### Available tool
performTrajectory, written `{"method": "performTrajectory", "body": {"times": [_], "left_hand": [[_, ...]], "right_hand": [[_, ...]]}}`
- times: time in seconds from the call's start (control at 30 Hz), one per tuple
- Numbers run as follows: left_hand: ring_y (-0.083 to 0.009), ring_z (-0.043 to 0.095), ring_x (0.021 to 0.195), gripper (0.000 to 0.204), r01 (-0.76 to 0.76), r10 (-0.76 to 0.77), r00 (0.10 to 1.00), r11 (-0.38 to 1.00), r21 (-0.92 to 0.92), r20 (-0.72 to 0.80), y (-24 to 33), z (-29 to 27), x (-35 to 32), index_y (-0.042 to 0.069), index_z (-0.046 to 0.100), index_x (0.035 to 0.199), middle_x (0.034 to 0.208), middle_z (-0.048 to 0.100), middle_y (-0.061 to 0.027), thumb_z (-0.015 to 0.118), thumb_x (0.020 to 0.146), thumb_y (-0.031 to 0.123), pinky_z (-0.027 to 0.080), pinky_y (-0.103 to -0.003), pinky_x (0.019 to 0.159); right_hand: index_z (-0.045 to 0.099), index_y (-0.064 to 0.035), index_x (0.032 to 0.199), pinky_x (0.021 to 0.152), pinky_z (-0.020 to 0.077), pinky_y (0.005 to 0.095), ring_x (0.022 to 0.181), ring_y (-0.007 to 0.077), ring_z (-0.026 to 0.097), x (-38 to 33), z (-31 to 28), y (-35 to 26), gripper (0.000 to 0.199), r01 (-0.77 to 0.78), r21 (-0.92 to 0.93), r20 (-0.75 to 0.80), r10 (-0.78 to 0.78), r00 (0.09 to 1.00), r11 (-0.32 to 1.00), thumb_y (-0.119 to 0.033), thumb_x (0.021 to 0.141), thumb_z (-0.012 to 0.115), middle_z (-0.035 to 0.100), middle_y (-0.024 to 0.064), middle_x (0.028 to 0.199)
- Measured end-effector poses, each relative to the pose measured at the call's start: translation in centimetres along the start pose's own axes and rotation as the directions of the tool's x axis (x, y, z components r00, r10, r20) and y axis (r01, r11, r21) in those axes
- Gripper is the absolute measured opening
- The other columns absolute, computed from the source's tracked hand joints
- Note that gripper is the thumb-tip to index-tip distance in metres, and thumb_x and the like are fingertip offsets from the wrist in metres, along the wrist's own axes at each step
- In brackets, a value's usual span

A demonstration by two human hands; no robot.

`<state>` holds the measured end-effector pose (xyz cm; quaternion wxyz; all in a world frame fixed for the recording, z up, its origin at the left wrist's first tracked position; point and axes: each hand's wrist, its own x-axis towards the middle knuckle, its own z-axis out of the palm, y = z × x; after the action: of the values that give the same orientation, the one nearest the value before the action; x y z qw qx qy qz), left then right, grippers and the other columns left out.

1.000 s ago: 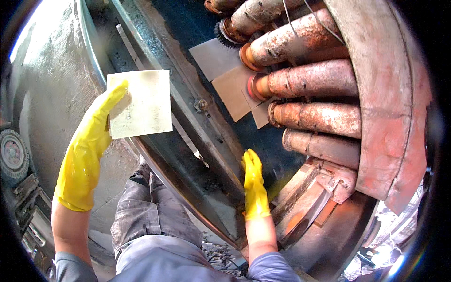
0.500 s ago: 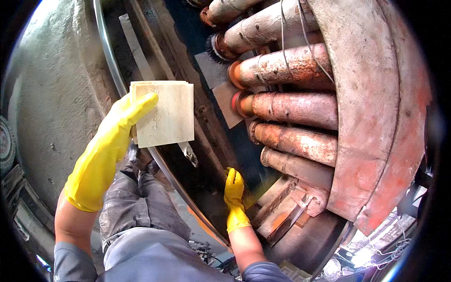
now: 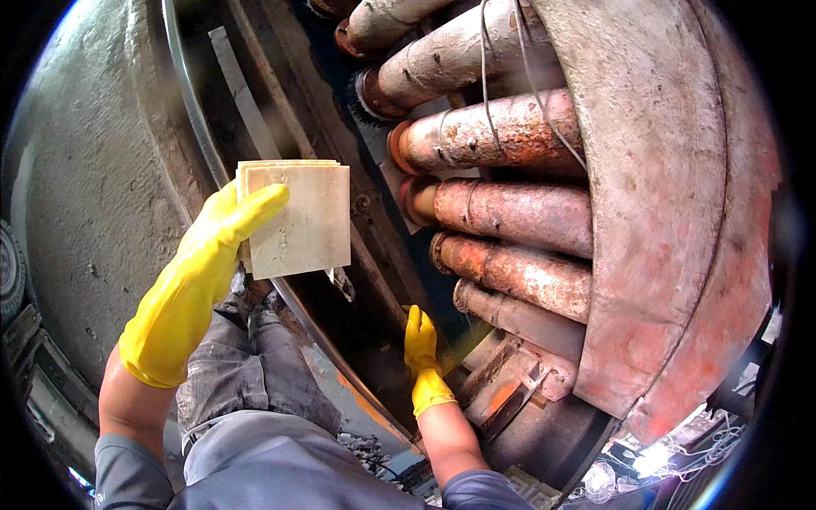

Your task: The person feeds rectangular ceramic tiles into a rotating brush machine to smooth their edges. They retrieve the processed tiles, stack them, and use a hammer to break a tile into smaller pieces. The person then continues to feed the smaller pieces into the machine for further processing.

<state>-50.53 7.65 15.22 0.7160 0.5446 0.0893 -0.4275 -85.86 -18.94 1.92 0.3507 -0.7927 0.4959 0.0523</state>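
My left hand (image 3: 242,217) wears a long yellow rubber glove and grips a small stack of square beige tiles (image 3: 306,221). The thumb lies across the front face of the top tile, and the other fingers are hidden behind the stack. Lower and to the right, my right hand (image 3: 421,344), in a matching glove, lies beside a long rail (image 3: 374,268) next to the machine's dark bed. Its fingers are stretched out with nothing seen in them. Partly hidden under the heads, a tile (image 3: 393,180) shows on the bed.
Several rusty cylindrical heads (image 3: 510,212) stick out over the bed from a large curved, reddish housing (image 3: 646,187). A curved metal rail (image 3: 191,93) runs in front of my legs. At left is a concrete floor (image 3: 93,187) with a wheel (image 3: 10,268); tangled cables (image 3: 705,450) lie lower right.
The heads and housing appear shifted left and slightly down in the picture. Tiles on the bed are now mostly hidden. The held stack sits a little lower; both hands keep their pose.
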Motion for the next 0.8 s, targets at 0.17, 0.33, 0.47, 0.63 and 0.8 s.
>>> {"method": "performTrajectory", "body": {"times": [0.17,0.33,0.47,0.63,0.8], "left_hand": [[-0.0192,0.065,0.102,0.058,-0.010,0.011,0.999,1.000,0.026,-0.043,0.8,1.8,0.4,0.007,0.062,0.132,0.116,0.068,-0.0082,0.073,0.091,0.046,0.051,-0.035,0.087],[-0.0185,0.064,0.104,0.057,0.015,-0.009,0.996,0.997,0.073,-0.083,1.3,3.2,1.0,0.007,0.062,0.132,0.114,0.069,-0.0080,0.071,0.092,0.047,0.050,-0.036,0.089],[-0.0210,0.066,0.107,0.066,0.015,-0.009,0.999,0.993,0.115,-0.053,1.2,3.3,1.7,0.009,0.059,0.138,0.122,0.066,-0.0092,0.072,0.090,0.053,0.054,-0.039,0.088],[-0.0211,0.067,0.106,0.064,0.008,-0.006,0.999,0.998,0.068,-0.035,1.1,3.9,2.4,0.009,0.059,0.138,0.121,0.067,-0.0094,0.072,0.091,0.051,0.055,-0.038,0.088],[-0.0208,0.067,0.105,0.063,0.029,-0.023,0.994,0.998,0.058,-0.110,1.5,4.9,2.1,0.009,0.061,0.134,0.118,0.068,-0.0089,0.074,0.089,0.051,0.053,-0.038,0.089]], "right_hand": [[0.073,-0.0013,0.109,0.088,0.0526,0.0431,0.100,0.0388,0.069,0.8,-0.9,-0.9,0.044,0.006,-0.023,0.006,-0.006,1.000,1.000,-0.036,0.107,0.048,0.074,0.0228,0.104],[0.074,-0.0031,0.110,0.089,0.0523,0.0432,0.102,0.0384,0.069,1.9,-1.5,-0.5,0.044,-0.029,0.005,0.024,0.029,0.999,1.000,-0.038,0.107,0.047,0.074,0.0217,0.105],[0.073,-0.0029,0.111,0.090,0.0521,0.0439,0.103,0.0395,0.069,3.1,-1.8,1.0,0.044,-0.021,0.007,0.047,0.020,0.999,1.000,-0.038,0.106,0.048,0.073,0.0222,0.107],[0.071,-0.0026,0.116,0.093,0.0512,0.0449,0.107,0.0411,0.067,3.6,-2.5,0.5,0.044,-0.011,-0.005,0.076,0.011,0.997,1.000,-0.038,0.105,0.048,0.072,0.0234,0.111],[0.068,-0.0006,0.123,0.099,0.0493,0.0439,0.114,0.0403,0.064,4.0,-2.7,0.6,0.045,0.050,-0.024,0.053,-0.049,0.997,0.998,-0.037,0.105,0.048,0.070,0.0241,0.120]]}}
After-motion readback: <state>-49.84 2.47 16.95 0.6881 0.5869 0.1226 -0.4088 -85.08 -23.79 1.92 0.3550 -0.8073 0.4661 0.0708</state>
